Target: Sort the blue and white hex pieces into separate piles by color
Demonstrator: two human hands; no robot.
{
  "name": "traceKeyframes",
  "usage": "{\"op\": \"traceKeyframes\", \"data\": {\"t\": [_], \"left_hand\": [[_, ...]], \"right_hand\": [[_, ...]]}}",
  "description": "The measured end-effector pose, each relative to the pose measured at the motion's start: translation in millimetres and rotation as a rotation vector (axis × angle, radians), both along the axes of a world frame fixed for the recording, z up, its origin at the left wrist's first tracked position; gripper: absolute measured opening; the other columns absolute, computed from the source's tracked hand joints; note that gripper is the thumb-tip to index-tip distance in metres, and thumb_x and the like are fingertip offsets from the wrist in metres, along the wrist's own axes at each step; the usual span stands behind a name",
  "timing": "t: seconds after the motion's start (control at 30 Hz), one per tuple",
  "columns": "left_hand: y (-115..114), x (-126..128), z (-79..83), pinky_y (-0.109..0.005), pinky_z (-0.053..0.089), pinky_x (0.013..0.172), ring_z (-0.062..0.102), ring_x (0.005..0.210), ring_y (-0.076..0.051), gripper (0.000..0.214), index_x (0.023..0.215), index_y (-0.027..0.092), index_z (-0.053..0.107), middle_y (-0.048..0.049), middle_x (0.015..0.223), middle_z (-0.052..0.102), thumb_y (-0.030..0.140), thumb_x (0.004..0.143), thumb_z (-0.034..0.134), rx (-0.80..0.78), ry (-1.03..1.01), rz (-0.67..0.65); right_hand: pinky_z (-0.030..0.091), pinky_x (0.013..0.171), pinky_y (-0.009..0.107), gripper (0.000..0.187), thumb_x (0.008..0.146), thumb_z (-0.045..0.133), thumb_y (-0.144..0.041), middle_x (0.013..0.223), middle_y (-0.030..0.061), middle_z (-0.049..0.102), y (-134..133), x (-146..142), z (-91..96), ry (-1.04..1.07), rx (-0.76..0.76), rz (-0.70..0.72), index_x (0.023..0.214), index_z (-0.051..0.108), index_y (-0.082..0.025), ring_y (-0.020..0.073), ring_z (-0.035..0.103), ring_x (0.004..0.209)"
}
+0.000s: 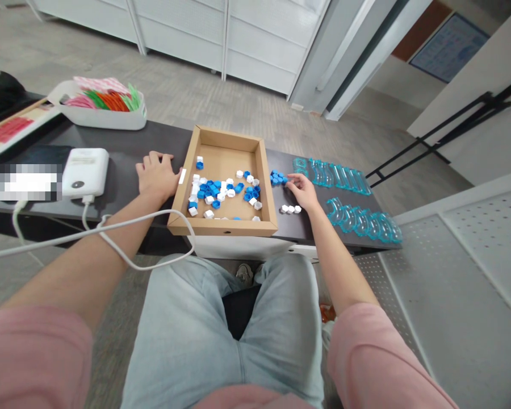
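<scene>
My left hand (pixel 155 175) rests open on the dark table with its fingers spread, its thumb against the left wall of a shallow cardboard box (pixel 227 137). Loose blue and white hexagonal pieces (pixel 213 190) lie scattered over the box floor. To the right of the box, my right hand (pixel 303 190) is closed, its thumb and fingertips at the edge of a cluster of blue hexagonal pieces (pixel 276 177). They appear to pinch the blue piece at the cluster's right end. A short row of white hexagonal pieces (pixel 290 209) lies just below that hand.
Two rows of clear teal plastic parts, an upper row (pixel 336 175) and a lower row (pixel 364 220), lie at the table's right. On the left stand a white power bank (pixel 85 172) and a white basket (pixel 106 118) of coloured strips. A white cable (pixel 145 217) loops over my left forearm.
</scene>
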State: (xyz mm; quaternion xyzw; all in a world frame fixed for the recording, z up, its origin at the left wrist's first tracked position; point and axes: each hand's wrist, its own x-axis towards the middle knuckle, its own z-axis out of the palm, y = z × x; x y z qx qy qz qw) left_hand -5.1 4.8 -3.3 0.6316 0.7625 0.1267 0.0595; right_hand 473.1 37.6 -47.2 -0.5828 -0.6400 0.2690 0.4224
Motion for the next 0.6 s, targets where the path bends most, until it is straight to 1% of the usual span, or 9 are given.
{"op": "traceKeyframes", "data": {"t": [0.1,0.17,0.23,0.3,0.33,0.4,0.47,0.5,0.6], "left_hand": [[-2.0,1.8,1.4,-0.062,0.037,0.128,0.047,0.156,-0.049,0.073,0.17,0.008,0.06,-0.0323,0.174,0.049,0.047,0.111,0.043,0.005,-0.01,-0.004],[-3.3,3.4,1.7,-0.062,0.037,0.128,0.048,0.156,-0.051,0.074,0.169,0.009,0.061,-0.0326,0.174,0.05,0.051,0.11,0.046,0.022,-0.022,0.001],[-4.0,4.7,1.1,-0.062,0.037,0.128,0.047,0.156,-0.052,0.078,0.17,0.013,0.062,-0.0319,0.173,0.052,0.059,0.108,0.051,0.042,-0.037,0.009],[-4.2,5.6,0.3,-0.062,0.036,0.128,0.047,0.157,-0.053,0.08,0.17,0.016,0.062,-0.0309,0.173,0.054,0.063,0.106,0.055,0.053,-0.048,0.012],[-4.1,5.7,0.0,-0.063,0.036,0.128,0.046,0.158,-0.053,0.081,0.17,0.017,0.062,-0.0308,0.173,0.054,0.063,0.105,0.056,0.053,-0.051,0.012],[-4.0,5.7,-0.3,-0.064,0.036,0.128,0.046,0.158,-0.054,0.08,0.17,0.016,0.062,-0.0313,0.174,0.053,0.061,0.105,0.055,0.05,-0.05,0.012],[-4.0,5.4,-0.1,-0.065,0.036,0.128,0.046,0.159,-0.054,0.079,0.17,0.013,0.062,-0.0325,0.174,0.052,0.058,0.105,0.053,0.046,-0.048,0.01],[-4.0,5.3,0.2,-0.065,0.036,0.128,0.046,0.159,-0.054,0.078,0.17,0.012,0.062,-0.0331,0.175,0.052,0.056,0.105,0.052,0.044,-0.047,0.008],[-4.3,5.1,1.3,-0.066,0.036,0.128,0.046,0.159,-0.055,0.076,0.17,0.012,0.062,-0.0336,0.175,0.052,0.051,0.106,0.049,0.036,-0.045,0.007]], "right_hand": [[0.056,0.077,0.037,0.048,0.083,0.086,-0.061,0.092,0.0006,0.071,-2.3,-1.8,4.8,0.004,0.003,-0.025,0.115,0.075,-0.027,0.021,0.063,0.078],[0.059,0.081,0.04,0.048,0.086,0.085,-0.066,0.091,0.0012,0.07,-4.8,-3.7,11.9,0.001,0.005,-0.039,0.114,0.074,-0.028,0.0234,0.065,0.082],[0.061,0.085,0.043,0.047,0.092,0.082,-0.069,0.091,0.0031,0.07,-8.7,-10.2,24.0,-0.001,0.021,-0.044,0.115,0.074,-0.029,0.0264,0.067,0.087],[0.061,0.087,0.044,0.045,0.099,0.076,-0.07,0.096,0.0057,0.073,-14.6,-25.8,40.6,-0.033,0.059,0.009,0.118,0.077,-0.029,0.0283,0.069,0.092],[0.06,0.088,0.043,0.044,0.102,0.073,-0.069,0.099,0.0066,0.074,-18.0,-37.8,50.0,-0.072,0.08,0.074,0.121,0.078,-0.029,0.0284,0.07,0.094],[0.058,0.088,0.04,0.04,0.109,0.07,-0.06,0.107,0.0072,0.078,-24.6,-69.5,69.4,-0.217,0.105,0.28,0.13,0.08,-0.027,0.0268,0.071,0.095],[0.055,0.092,0.039,0.035,0.11,0.073,-0.046,0.113,0.0074,0.082,-29.1,-106.3,86.4,-0.45,0.105,0.526,0.137,0.081,-0.026,0.0258,0.074,0.097],[0.053,0.095,0.038,0.031,0.108,0.075,-0.037,0.118,0.0081,0.083,-30.1,-124.3,93.1,-0.6,0.111,0.616,0.136,0.082,-0.025,0.0263,0.076,0.102],[0.048,0.099,0.038,0.025,0.105,0.076,-0.019,0.132,0.0108,0.084,-27.9,-166.1,103.7,-0.963,0.097,0.708,0.127,0.086,-0.022,0.0295,0.078,0.118]]}}
